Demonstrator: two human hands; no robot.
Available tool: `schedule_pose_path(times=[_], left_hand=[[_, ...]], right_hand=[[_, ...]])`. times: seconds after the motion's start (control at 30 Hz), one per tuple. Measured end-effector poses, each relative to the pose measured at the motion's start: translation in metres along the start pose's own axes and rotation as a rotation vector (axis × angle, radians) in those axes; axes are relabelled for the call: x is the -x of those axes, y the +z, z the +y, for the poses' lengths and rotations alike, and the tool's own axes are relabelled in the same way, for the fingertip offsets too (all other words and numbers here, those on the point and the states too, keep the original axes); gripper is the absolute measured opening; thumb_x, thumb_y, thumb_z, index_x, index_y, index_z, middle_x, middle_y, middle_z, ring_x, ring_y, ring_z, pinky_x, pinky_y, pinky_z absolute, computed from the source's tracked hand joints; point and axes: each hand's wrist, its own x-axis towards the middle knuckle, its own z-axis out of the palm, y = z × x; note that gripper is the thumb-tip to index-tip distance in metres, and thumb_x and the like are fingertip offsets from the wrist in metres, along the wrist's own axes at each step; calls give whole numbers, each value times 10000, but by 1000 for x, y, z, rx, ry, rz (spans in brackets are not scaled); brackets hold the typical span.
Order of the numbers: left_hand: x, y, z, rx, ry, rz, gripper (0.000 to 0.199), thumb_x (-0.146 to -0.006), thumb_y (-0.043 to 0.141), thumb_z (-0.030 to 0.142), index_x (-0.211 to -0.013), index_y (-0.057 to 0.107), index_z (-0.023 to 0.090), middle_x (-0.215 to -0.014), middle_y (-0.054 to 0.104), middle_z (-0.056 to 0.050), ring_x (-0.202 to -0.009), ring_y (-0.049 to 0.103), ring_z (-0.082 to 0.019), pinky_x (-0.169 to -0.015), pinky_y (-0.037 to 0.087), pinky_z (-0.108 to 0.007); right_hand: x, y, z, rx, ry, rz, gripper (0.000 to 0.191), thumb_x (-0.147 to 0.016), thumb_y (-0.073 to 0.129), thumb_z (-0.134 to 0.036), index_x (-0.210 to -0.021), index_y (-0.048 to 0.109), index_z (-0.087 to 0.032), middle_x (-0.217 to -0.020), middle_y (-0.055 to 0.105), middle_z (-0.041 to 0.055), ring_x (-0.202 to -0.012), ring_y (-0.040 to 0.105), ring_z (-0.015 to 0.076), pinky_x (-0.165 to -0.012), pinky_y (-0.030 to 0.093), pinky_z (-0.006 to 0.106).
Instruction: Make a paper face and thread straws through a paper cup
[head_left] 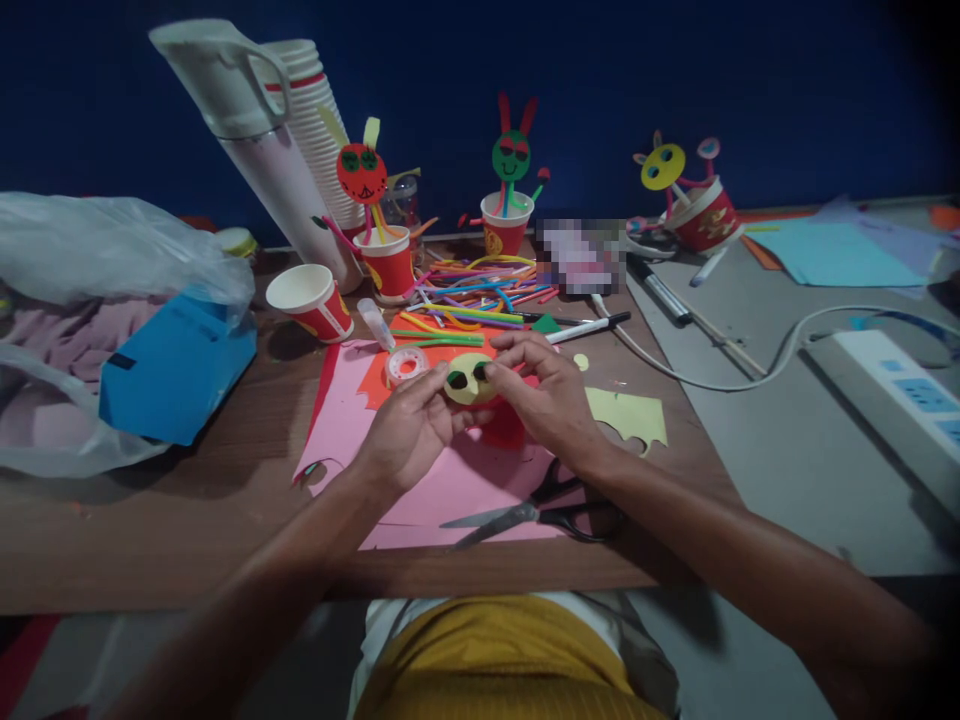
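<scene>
Yellow paper face [471, 390] with dark green-edged eyes is hovering above the middle of the worktop [225, 545], over a sheet of pink paper [465, 495]. Left hand [409, 425] is supporting its left edge, grip closing on the paper between thumb and fingers. Right hand [551, 392] is pinching the opposite edge, thumb resting by one eye. Scissors [531, 513] are lying, blades parted, on the pink paper, nearer the person. A roll of tape [392, 370] and a small glue tube [375, 325] are sitting just beyond the left hand; a cut yellow scrap [637, 415] is lying right of the right hand. Farther back, colourful sticks [480, 283] are heaping up. Behind them, three paper cups are holding up faces: red [361, 175], green [511, 158], yellow [663, 167]. A plain cup [322, 312] is tilting near a leaning flask [289, 190]. A plastic bag [112, 235] is slumping at far left.
</scene>
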Motion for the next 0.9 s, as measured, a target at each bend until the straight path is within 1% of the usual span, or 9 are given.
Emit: schedule_pose_path(times=[0.1,0.2,0.27,0.4,0.6,0.67,0.8,0.9], left_hand=[[0,1,1,22,-9,3,329,-959,346,229,-1017,636,84,-1032,693,-144,-974,648,-236,-803,557,-387],[0,1,2,28,-6,20,327,-957,351,236,-985,641,87,-984,702,-137,-942,657,-235,-782,564,-381],[0,1,1,27,-3,20,290,-946,385,226,-963,644,96,-972,702,-125,-927,659,-225,-774,566,-362],[0,0,-1,-13,21,12,179,-889,487,152,-910,660,109,-959,702,-92,-877,663,-187,-737,567,-291],[1,0,-3,-49,36,14,150,-839,540,115,-894,680,110,-893,703,-82,-820,666,-169,-642,558,-231],[1,0,-3,-44,34,13,150,-839,540,114,-886,682,110,-889,704,-82,-818,667,-169,-652,561,-239],[1,0,-4,-52,35,16,179,-857,513,110,-902,686,105,-897,704,-87,-827,668,-172,-734,570,-289],[1,0,-4,-52,41,19,184,-859,504,103,-884,686,109,-895,702,-86,-844,668,-177,-766,569,-309]], right_hand=[[0,0,-1,5,9,-2,119,-772,633,-252,-671,605,-195,-1008,630,51,-992,588,193,-886,419,356],[0,0,-1,3,12,-4,116,-775,631,-251,-677,605,-194,-1013,627,56,-989,587,189,-872,425,347],[0,0,0,2,12,-4,118,-776,629,-248,-675,602,-193,-1014,626,56,-990,587,187,-868,425,340],[0,1,2,10,8,-3,123,-773,632,-247,-668,596,-194,-1010,625,52,-989,588,186,-860,426,336],[0,0,1,31,-9,-2,125,-771,632,-233,-660,589,-194,-997,626,52,-983,591,184,-842,430,328],[0,0,0,38,-15,-3,125,-770,629,-222,-656,586,-193,-991,627,52,-972,593,182,-833,434,324],[0,0,0,47,-26,5,122,-766,625,-205,-652,584,-191,-984,628,53,-963,594,180,-830,434,324],[0,1,1,51,-28,10,129,-765,624,-203,-645,577,-192,-975,630,51,-963,593,181,-834,434,327]])
